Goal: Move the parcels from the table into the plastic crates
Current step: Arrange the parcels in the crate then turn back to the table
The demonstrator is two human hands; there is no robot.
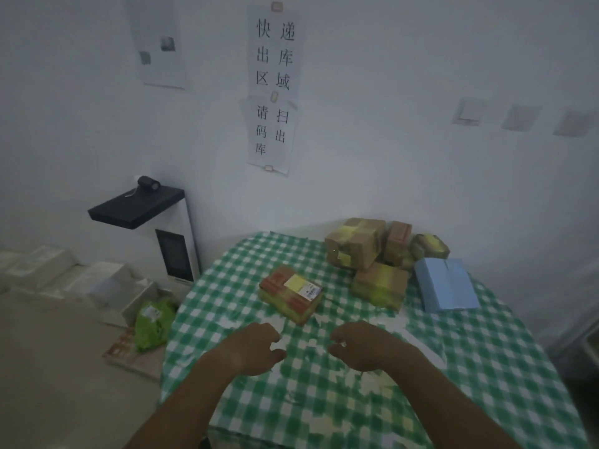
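A cardboard parcel [291, 293] with red tape and a yellow label lies alone on the green checked table [470, 367]. Behind it at the back right stands a pile of taped brown parcels [359, 243], with another brown parcel [380, 285] in front and a flat blue parcel [445, 283] to the right. My left hand [256, 348] and my right hand [359, 346] hover over the cloth just short of the lone parcel, fingers loosely curled, holding nothing. A pale crate [134, 358] on the floor to the left holds a green bag parcel [154, 325].
A white scanner stand [176, 251] with a black top stands against the wall left of the table. White boxes [64, 273] line the floor along the wall. Paper signs [274, 89] hang on the wall. A dark frame [583, 338] sits at the right edge.
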